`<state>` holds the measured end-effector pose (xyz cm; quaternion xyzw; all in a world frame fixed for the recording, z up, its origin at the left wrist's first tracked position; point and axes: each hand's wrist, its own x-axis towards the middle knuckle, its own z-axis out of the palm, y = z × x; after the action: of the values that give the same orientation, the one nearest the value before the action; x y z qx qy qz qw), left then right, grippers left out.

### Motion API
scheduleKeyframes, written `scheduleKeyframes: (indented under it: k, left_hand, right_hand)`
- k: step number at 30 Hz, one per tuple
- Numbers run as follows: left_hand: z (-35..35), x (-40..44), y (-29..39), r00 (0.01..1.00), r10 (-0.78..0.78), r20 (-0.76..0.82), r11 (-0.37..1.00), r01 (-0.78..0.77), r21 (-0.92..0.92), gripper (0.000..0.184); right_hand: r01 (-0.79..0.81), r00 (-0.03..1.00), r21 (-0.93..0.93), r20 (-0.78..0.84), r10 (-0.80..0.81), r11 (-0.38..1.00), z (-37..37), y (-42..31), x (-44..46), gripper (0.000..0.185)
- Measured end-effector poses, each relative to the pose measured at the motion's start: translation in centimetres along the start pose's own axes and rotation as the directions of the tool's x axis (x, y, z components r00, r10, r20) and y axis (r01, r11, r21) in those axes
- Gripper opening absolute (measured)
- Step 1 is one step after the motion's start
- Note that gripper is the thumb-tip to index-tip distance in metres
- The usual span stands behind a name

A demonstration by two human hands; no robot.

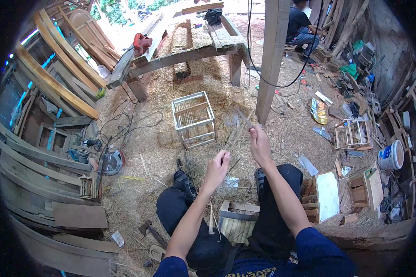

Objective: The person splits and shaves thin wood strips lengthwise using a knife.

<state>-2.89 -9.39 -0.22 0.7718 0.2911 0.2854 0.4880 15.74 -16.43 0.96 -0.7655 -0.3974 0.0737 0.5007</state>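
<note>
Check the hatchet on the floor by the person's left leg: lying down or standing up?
Lying down. The hatchet has its dark head and its handle both stretched out along the littered floor.

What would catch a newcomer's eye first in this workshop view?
Probably the two bare hands at the centre, the right hand holding a thin, blade-like tool, the left hand lower beside it. Just beyond stands a small open wooden frame on the shavings-strewn floor. Farther back, a bright red power tool sits at the left of a rough workbench.
</note>
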Motion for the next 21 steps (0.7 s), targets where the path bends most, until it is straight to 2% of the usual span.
scheduleKeyframes:
  k: [2,3,6,7,10,13,16,19,21]
  left_hand:
    - [0.1,0.1,0.6,1.0,-0.015,-0.003,0.997,0.015,-0.074,0.029]
    - [0.2,0.3,0.5,1.0,-0.027,-0.001,0.995,0.027,-0.097,0.029]
    - [0.3,0.5,0.4,0.999,-0.036,-0.006,0.993,0.035,-0.115,0.03]
    - [0.3,0.5,0.7,1.0,-0.016,-0.017,0.996,0.015,-0.087,0.031]
    - [0.0,0.3,1.0,1.0,-0.009,-0.026,0.999,0.008,-0.034,0.033]
    - [0.2,0.7,0.3,0.999,0.004,-0.044,1.0,-0.005,-0.011,0.034]
    - [0.0,0.5,0.5,0.999,-0.02,-0.03,1.0,0.02,-0.006,0.035]
    - [-0.4,0.0,1.7,0.999,-0.013,-0.038,1.0,0.013,0.007,0.034]
    - [-0.3,-0.2,1.7,0.999,-0.017,-0.042,1.0,0.017,-0.011,0.034]
  right_hand:
    - [0.285,0.958,-0.101,0.035,-0.283,0.953,0.7,0.5,-1.2,0.024]
    - [0.423,0.906,-0.148,0.063,-0.419,0.894,0.8,0.2,-1.4,0.024]
    - [0.468,0.881,-0.225,0.042,-0.472,0.854,-0.2,-0.2,-0.8,0.023]
    - [0.348,0.925,-0.188,-0.091,-0.369,0.918,0.1,0.4,-0.1,0.019]
    - [0.164,0.986,-0.126,-0.002,-0.166,0.978,-0.6,0.4,0.0,0.016]
    - [0.558,0.829,-0.219,0.179,-0.529,0.801,-0.6,-0.2,-1.6,0.013]
    - [0.359,0.928,-0.209,-0.026,-0.373,0.91,-0.7,0.9,-0.2,0.018]
    - [0.249,0.959,-0.189,-0.091,-0.27,0.95,-0.7,1.4,0.3,0.018]
    - [0.47,0.883,-0.188,0.088,-0.461,0.863,-0.5,0.9,-1.4,0.019]
